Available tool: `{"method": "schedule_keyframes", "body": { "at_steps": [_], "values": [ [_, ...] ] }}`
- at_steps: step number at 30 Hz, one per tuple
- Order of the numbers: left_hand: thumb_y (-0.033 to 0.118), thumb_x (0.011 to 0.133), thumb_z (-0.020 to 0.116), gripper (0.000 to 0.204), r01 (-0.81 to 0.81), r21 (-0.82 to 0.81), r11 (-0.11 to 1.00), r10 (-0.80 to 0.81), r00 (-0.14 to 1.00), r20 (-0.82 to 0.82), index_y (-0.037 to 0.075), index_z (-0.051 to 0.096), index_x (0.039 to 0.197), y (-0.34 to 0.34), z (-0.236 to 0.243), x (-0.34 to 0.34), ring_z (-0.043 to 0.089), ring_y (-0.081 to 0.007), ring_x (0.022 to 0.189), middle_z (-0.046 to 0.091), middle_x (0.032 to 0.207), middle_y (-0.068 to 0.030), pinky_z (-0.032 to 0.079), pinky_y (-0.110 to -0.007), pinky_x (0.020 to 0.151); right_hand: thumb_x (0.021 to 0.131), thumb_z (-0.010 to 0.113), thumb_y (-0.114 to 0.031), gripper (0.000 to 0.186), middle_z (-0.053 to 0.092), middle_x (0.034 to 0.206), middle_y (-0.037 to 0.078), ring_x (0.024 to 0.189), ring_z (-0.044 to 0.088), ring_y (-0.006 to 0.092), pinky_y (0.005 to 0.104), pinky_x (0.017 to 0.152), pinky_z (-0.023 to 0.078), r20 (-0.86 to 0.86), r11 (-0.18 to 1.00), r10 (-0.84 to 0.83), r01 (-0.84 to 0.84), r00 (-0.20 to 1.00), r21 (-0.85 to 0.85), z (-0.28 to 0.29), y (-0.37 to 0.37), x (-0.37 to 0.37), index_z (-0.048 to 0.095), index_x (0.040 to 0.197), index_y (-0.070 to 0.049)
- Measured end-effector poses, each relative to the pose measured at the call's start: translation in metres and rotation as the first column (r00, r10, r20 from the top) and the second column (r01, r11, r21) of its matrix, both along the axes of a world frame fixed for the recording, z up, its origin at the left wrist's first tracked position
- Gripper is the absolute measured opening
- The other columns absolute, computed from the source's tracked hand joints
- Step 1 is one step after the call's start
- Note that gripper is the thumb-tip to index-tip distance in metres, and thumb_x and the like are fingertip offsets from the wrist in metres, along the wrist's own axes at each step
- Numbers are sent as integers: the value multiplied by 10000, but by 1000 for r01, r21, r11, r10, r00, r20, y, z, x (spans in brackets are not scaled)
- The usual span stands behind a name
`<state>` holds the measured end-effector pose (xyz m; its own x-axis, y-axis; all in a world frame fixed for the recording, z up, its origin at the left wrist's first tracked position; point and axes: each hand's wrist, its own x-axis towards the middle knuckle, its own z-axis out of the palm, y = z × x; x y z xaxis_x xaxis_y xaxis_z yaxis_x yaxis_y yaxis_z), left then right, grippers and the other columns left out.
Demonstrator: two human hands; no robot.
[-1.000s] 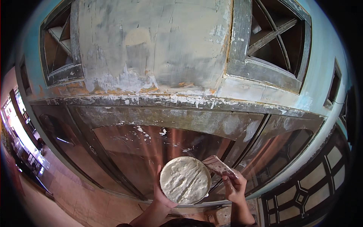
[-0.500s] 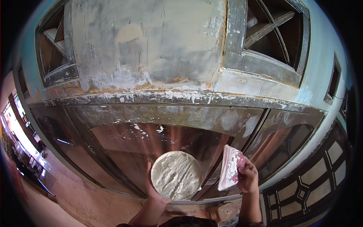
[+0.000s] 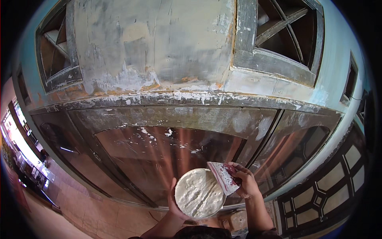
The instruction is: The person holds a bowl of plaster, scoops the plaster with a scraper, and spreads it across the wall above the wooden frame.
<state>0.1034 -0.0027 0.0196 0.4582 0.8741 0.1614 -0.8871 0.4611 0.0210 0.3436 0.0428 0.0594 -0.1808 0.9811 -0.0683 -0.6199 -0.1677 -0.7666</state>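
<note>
- Left hand (image 3: 174, 202): grip is curled around the left side of a round container (image 3: 191, 171) filled with white paste (image 3: 200, 194); the underside is hidden, so its support there cannot be told.
- Right hand (image 3: 246, 184): grip pinches a flat pinkish spreader (image 3: 227, 180), its face smeared white.
- Position: container sits low, in front of the glass panel (image 3: 167, 147); spreader overlaps its right rim in view. Contact with rim or paste is unclear.
- Risk 1: container could tip; likely cause, spreader pressing hard on the rim opposite the left hand.
- Risk 2: paste could drop onto the tiled floor (image 3: 85, 207); likely cause, an overloaded or steeply tilted spreader.
- Risk 3: right grip could slip; likely cause, wet paste reaching the fingers.
</note>
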Motion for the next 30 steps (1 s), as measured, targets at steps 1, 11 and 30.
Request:
{"method": "schedule_keyframes", "body": {
  "at_steps": [1,11,30],
  "values": [
    [643,976,354,749,42,26,999,-44,996,82,51,520,1405,-3,-1,2,560,-376,1248,561,1395,-177,415,-558,1072,866,424,88,412,617,1208,243,1041,676,312,390,905,577,-24,999,-3,2,1000,-37,-5,2,0,508,1269,91],
    [640,974,367,739,90,-117,989,-92,996,-10,56,526,1398,-37,2,2,563,-373,1246,566,1392,-168,422,-541,1073,930,459,-12,340,624,1189,236,1011,657,282,369,903,526,6,974,26,-24,1000,-226,-77,16,7,543,1235,113],
    [662,986,282,797,-102,89,991,98,994,46,34,448,1449,2,27,-16,504,-396,1299,498,1438,-217,384,-559,1099,875,649,-178,373,671,1254,123,1188,629,342,516,1030,491,574,267,-548,-523,609,810,83,-59,-27,666,1225,-52]
  ]
}}
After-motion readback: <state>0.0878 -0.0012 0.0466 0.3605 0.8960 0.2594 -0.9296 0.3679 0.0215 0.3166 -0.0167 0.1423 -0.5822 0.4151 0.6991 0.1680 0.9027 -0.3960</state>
